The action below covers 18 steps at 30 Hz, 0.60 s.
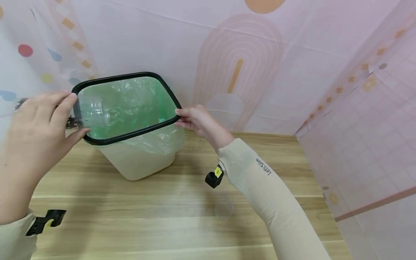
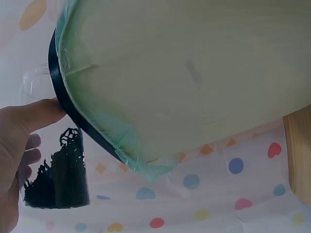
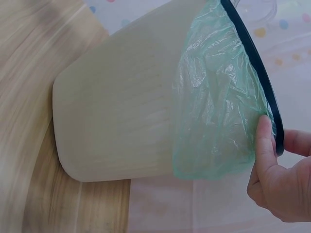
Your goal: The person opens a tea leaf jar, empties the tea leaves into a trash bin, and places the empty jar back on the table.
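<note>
A cream waste bin (image 1: 139, 162) with a black rim (image 1: 130, 136) and a green plastic liner (image 1: 130, 104) stands tipped towards me on the wooden table (image 1: 162, 224). My right hand (image 1: 191, 120) pinches the rim's right side, thumb on the liner (image 3: 214, 111) in the right wrist view. At the left side of the rim, my left hand (image 1: 48, 122) grips a clear plastic cup (image 1: 94, 110), whose mouth pokes over the bin's opening. Dark shredded stuff fills the cup (image 2: 58, 179), and the thumb (image 2: 41, 111) lies against the rim (image 2: 73, 107).
A clear round lid (image 1: 223, 208) lies on the table in front of the bin, under my right forearm. Patterned pink and white sheets (image 1: 292, 72) close off the back and right side. The table's right edge runs beside the sheet.
</note>
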{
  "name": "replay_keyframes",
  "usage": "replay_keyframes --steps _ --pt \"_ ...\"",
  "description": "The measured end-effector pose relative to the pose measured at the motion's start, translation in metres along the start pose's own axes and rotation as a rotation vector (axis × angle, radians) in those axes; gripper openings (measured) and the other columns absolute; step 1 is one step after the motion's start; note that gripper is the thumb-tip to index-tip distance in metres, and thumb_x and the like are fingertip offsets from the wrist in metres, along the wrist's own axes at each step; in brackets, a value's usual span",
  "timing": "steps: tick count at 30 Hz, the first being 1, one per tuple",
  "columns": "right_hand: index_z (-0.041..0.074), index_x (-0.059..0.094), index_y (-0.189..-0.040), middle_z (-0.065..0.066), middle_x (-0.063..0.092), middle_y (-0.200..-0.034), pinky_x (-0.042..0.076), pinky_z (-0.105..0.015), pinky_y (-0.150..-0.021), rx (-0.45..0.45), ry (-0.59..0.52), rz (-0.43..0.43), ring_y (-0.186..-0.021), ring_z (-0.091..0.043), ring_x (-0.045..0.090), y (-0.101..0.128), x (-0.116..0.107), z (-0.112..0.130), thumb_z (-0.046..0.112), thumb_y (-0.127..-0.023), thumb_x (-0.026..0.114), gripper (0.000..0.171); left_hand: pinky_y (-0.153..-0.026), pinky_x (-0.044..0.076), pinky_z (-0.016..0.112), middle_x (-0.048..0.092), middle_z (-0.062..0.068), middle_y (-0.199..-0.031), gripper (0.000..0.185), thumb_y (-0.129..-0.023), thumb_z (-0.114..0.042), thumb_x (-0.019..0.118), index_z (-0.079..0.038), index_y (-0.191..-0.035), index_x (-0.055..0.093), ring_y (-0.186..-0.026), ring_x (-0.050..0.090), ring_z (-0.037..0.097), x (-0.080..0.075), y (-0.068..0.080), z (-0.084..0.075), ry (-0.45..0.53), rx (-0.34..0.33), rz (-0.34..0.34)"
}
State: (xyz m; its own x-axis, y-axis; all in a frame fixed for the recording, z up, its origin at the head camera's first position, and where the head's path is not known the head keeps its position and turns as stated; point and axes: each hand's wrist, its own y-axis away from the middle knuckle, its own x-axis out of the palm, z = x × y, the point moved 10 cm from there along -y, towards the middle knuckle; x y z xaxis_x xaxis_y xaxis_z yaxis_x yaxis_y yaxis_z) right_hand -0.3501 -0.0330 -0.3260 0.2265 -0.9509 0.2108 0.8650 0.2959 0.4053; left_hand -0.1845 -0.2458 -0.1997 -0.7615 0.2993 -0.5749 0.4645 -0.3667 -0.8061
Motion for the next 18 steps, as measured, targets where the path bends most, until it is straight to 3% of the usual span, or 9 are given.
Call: replay_keyframes --steps 8,14,18 --pt "-0.001 0.055 -0.078 -0.008 0.051 -0.067 0.048 -0.036 -0.093 -0.005 -0.008 0.011 -0.059 -0.015 0.056 0.000 0.002 0.000 0.000 -0.089 0.058 0.012 -0.095 0.038 0.057 0.051 0.030 -0.120 0.055 -0.077 -0.006 0.067 0.008 -0.126 0.047 -0.108 0.046 0.048 0.002 -0.004 -0.005 -0.001 0.008 0.001" --pt "-0.001 0.055 -0.078 -0.008 0.049 -0.066 0.050 -0.034 -0.089 -0.006 -0.017 -0.002 -0.059 -0.016 0.054 0.000 0.000 0.003 0.000 -0.088 0.060 0.011 -0.094 0.038 0.057 0.052 0.029 -0.117 0.061 -0.068 0.000 0.071 0.008 -0.124 0.049 -0.108 0.046 0.048 0.003 -0.009 -0.002 0.000 0.013 -0.013" --pt "-0.001 0.055 -0.078 -0.008 0.050 -0.066 0.050 -0.034 -0.089 -0.004 -0.021 -0.005 -0.059 -0.016 0.054 0.000 0.000 0.003 0.000 -0.088 0.060 0.012 -0.098 0.038 0.053 0.051 0.030 -0.117 0.066 -0.065 0.000 0.072 0.008 -0.126 0.047 -0.107 0.047 0.048 0.007 -0.012 -0.006 -0.011 0.061 0.003"
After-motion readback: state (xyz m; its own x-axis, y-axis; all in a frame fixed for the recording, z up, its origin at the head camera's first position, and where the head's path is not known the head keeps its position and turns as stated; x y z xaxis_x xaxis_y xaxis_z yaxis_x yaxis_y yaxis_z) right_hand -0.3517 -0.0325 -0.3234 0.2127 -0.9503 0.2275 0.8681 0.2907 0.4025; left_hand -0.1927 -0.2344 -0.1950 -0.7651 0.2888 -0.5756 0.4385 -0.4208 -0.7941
